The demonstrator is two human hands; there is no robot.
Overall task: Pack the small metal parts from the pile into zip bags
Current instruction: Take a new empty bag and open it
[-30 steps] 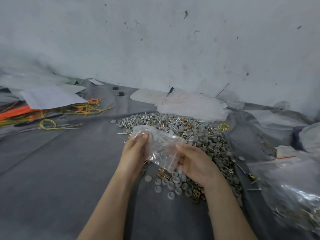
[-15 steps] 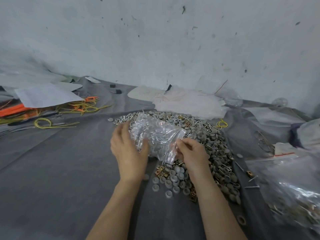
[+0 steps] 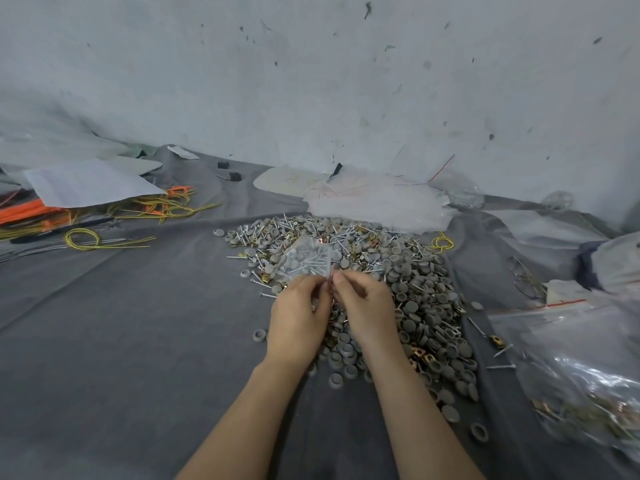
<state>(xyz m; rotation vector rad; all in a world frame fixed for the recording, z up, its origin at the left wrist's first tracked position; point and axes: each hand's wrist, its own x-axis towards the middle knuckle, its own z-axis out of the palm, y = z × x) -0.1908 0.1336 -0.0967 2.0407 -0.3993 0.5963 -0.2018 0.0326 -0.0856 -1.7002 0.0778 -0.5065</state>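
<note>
A broad pile of small parts (image 3: 391,278), grey caps, silver screws and brass clips, lies on the grey cloth (image 3: 121,341). Over its near left side I hold a small clear zip bag (image 3: 304,259) with screws and caps inside. My left hand (image 3: 299,317) and my right hand (image 3: 363,306) sit side by side, fingertips pinching the bag's near edge between them. The bag lies tipped away from me onto the pile. Its mouth is hidden by my fingers.
Large clear bags of packed parts (image 3: 588,368) lie at the right. White plastic sheets (image 3: 377,202) rest behind the pile against the wall. Yellow and orange wires (image 3: 104,220) and a paper sheet (image 3: 86,183) lie at the far left. Loose caps (image 3: 259,336) are scattered around the pile.
The bag has gone from held up and spread between my hands to lying lower on the pile. Both hands have come together at its near edge.
</note>
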